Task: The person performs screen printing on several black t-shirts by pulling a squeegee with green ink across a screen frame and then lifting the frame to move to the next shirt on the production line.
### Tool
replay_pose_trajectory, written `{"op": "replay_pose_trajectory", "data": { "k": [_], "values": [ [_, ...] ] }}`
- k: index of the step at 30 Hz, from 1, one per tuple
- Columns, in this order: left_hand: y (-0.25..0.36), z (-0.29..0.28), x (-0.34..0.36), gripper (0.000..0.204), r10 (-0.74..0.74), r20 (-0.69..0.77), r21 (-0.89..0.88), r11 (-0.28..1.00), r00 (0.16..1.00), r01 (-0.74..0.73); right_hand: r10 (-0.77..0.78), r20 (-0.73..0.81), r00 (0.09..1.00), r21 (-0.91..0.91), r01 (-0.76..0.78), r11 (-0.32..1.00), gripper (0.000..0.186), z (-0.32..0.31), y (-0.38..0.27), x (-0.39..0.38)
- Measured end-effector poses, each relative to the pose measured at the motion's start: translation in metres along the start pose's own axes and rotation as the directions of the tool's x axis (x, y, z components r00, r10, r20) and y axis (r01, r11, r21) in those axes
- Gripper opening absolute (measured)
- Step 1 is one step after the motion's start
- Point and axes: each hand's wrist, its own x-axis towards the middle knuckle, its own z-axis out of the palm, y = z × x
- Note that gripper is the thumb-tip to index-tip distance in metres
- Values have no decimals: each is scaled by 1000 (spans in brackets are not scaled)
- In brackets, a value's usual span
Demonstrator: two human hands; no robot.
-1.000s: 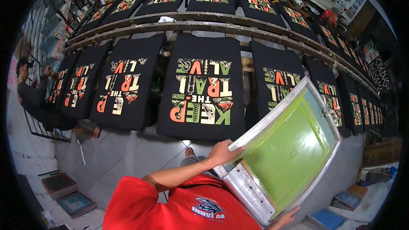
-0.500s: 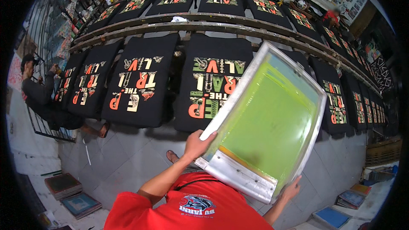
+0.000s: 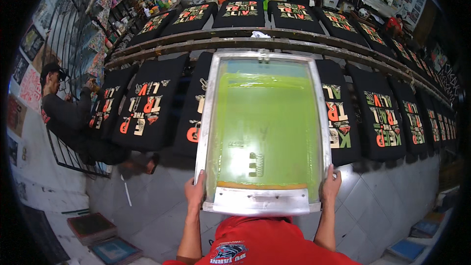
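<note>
I hold a screen-printing frame (image 3: 265,127) up in front of me, its long sides pointing away. It has a metal rim, a yellow-green mesh with small dark stencil shapes, and a broad metal strip along the near end. On the left rim, near its lower corner, my left hand (image 3: 195,191) is closed. My right hand (image 3: 331,186) grips the opposite rim at about the same height. Behind and partly under the frame lie black T-shirts with orange, green and cream lettering, one (image 3: 152,108) to its left and another (image 3: 338,113) to its right, both partly covered.
Wooden rails (image 3: 206,44) run across behind the near shirts, with a second row of printed shirts (image 3: 240,13) beyond. At the left a person (image 3: 66,103) sits beside a metal grille. Stacked screens (image 3: 92,226) lie low at the left, others (image 3: 407,249) at the lower right.
The frame has swung from a rightward tilt to nearly straight ahead and shifted left in view. Both hands still hold it. The whole view has turned left.
</note>
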Motion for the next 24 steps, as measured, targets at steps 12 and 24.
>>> {"op": "replay_pose_trajectory", "data": {
  "k": [12, 24],
  "values": [
    [-18, -102, 92, 60, 20, -120, -84, 996, 993, -30, -60, 171, 983, 127, 38, 991, 56, 117, -60, -66],
    [10, -95, 202, 55, 83, -19, 19, 996, 996, -82, -4, 112, 994, 19, 2, 1000, 67, 179, -106, -49]
  ]
}}
